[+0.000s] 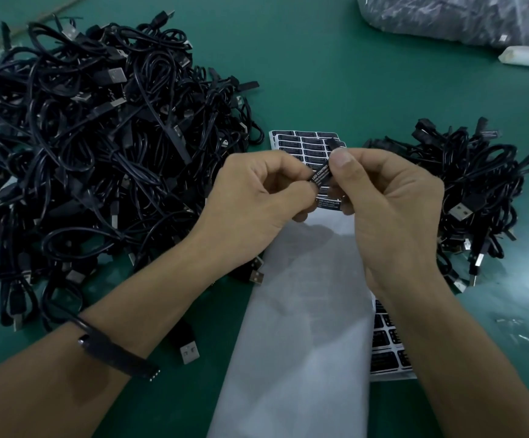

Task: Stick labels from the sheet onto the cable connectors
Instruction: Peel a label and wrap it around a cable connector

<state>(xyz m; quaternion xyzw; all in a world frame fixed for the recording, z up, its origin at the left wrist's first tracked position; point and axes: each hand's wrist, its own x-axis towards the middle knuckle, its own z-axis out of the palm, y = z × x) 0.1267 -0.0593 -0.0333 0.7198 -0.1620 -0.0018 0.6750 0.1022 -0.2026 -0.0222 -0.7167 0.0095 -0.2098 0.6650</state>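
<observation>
My left hand (257, 191) and my right hand (389, 200) meet at the centre of the view. Between their thumbs and fingertips they pinch a small black connector with a black label (320, 176) reading "LED CONTROL" on it. The connector's dark tip sticks up past my right thumb. A sheet of black labels (304, 143) lies on the table just beyond my hands. White backing paper (304, 327) with no labels on it stretches toward me under both wrists. A black cable hangs across my left forearm.
A big tangle of black USB cables (99, 147) fills the left of the green table (288, 58). A smaller cable heap (478, 191) lies at right. Another label sheet (386, 343) peeks out under my right forearm. A clear plastic bag (462, 17) of dark parts sits far right.
</observation>
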